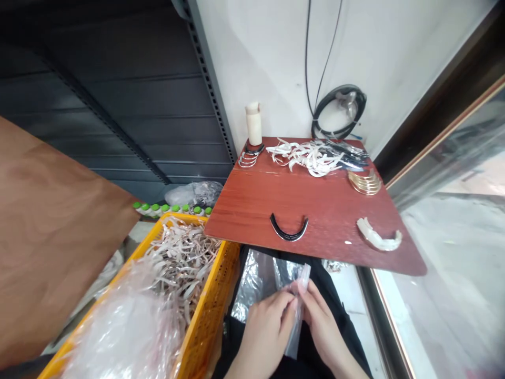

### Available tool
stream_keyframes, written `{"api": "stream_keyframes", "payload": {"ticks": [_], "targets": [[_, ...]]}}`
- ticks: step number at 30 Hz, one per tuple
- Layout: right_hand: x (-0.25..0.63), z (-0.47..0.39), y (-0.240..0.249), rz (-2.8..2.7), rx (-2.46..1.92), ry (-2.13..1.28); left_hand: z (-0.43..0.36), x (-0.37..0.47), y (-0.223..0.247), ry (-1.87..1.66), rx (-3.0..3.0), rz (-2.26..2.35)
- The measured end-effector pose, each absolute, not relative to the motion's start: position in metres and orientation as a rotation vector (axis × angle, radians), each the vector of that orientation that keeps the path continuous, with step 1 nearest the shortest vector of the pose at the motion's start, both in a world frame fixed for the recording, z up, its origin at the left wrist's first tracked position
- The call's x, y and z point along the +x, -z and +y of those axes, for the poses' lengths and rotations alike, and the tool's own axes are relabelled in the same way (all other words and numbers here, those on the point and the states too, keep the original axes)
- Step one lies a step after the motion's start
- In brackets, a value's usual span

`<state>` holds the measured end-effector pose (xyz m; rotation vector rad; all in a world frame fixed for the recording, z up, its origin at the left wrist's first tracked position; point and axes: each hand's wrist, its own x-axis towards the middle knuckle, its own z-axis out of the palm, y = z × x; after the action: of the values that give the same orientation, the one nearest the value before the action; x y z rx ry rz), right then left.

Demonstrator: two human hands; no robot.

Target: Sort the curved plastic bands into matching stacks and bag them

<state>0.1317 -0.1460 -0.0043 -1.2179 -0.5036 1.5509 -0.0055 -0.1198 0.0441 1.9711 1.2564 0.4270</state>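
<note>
A clear plastic bag (256, 279) lies over the dark-clothed lap, below the front edge of the red-brown board (252, 200). My left hand (268, 321) pinches the bag near its right side, fingers curled. Right beside it, my right hand (315, 310) grips the bag's upper right edge between thumb and fingers. The two hands touch or nearly touch. On the board just above them rests a black curved piece (289, 229), open side up. A whitish wrapped curved piece (379, 236) lies at the board's right.
White strips (315, 158), gold curved pieces (365, 183) and a white cylinder (254, 125) stand or lie along the board's back. A yellow crate (205, 310) of wrapped pieces and plastic bags is at the left. Coiled black cable (360, 110) hangs by the wall.
</note>
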Motion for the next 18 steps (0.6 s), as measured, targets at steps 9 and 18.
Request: {"api": "stream_keyframes", "payload": {"ticks": [9,18], "targets": [[0.145,-0.145,-0.007,-0.791,-1.358,-1.386,-0.111,0.008,-0.030,-0.505,1.855,1.306],[0.162,-0.144,-0.007,-0.766,-1.416,-1.357,-0.110,0.020,-0.024,-0.585,1.860,1.338]]}}
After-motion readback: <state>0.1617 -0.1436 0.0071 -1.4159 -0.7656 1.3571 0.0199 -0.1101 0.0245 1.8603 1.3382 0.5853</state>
